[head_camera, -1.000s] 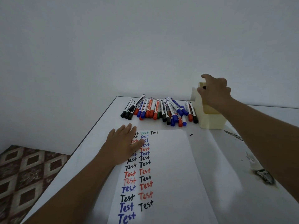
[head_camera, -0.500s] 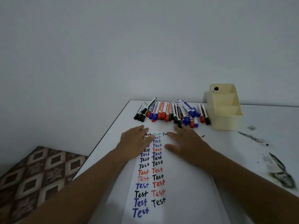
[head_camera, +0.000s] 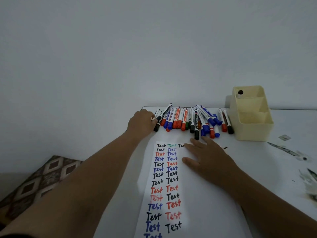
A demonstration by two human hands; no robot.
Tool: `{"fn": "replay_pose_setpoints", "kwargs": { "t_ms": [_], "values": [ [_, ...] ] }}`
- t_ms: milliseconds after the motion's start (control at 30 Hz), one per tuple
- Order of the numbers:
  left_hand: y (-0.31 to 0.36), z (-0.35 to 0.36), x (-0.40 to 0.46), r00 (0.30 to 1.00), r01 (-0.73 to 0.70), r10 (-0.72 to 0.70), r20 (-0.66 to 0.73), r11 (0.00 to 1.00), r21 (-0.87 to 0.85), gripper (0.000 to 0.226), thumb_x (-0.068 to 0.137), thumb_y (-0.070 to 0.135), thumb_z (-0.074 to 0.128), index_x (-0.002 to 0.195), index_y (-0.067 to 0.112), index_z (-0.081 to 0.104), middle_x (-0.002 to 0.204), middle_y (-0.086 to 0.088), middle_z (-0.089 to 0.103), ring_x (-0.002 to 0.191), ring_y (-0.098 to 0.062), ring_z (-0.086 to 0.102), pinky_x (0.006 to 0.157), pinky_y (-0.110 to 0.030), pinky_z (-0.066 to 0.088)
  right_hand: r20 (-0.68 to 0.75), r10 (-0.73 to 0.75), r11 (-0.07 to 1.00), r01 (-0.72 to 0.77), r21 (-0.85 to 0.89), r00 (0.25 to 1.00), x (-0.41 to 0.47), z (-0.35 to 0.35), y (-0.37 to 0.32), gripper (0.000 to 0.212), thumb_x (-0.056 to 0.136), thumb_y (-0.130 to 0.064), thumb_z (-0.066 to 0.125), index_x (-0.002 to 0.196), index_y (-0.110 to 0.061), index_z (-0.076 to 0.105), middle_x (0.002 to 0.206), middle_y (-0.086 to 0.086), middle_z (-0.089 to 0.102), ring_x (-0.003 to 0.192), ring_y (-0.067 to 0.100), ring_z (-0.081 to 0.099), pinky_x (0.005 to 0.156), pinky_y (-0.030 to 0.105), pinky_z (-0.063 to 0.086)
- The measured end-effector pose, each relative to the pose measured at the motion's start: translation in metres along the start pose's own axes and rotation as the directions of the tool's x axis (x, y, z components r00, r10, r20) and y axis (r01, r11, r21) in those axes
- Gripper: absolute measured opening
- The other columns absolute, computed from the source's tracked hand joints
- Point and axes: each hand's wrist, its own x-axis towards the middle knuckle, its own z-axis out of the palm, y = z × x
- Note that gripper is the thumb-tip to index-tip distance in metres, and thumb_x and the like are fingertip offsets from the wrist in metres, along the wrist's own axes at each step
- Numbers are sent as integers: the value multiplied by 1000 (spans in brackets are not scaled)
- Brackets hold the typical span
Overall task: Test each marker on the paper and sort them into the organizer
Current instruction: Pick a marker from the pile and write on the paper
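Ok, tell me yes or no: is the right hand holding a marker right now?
No. The right hand lies flat with fingers spread on the paper, near the marker pile but gripping nothing.

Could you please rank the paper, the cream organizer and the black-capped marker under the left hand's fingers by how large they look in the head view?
1. Paper, largest; it also lies nearest the camera.
2. Organizer.
3. Black-capped marker, smallest, gripped by the left hand.
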Motion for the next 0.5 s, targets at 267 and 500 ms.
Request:
{"fn": "replay_pose_setpoints", "kwargs": {
  "t_ms": [267,500],
  "values": [
    [9,16,19,1000,21,-19,-14,993,118,33,92,43,58,91,16,77,87,-3,62,82,-24,61,67,-37,57,-13,-4,1000,4,21,1000,0,2,1,70,96,-74,24,158,-41,19,167,-13,16,153,18,14,124,41,16],
    [7,14,11,988,86,-84,-130,996,13,23,91,28,56,88,15,76,79,-2,67,78,-23,60,64,-36,54,-1,-10,1000,10,27,1000,0,0,2,70,96,-73,25,158,-41,20,167,-11,16,153,19,17,123,39,14]
  ]
}}
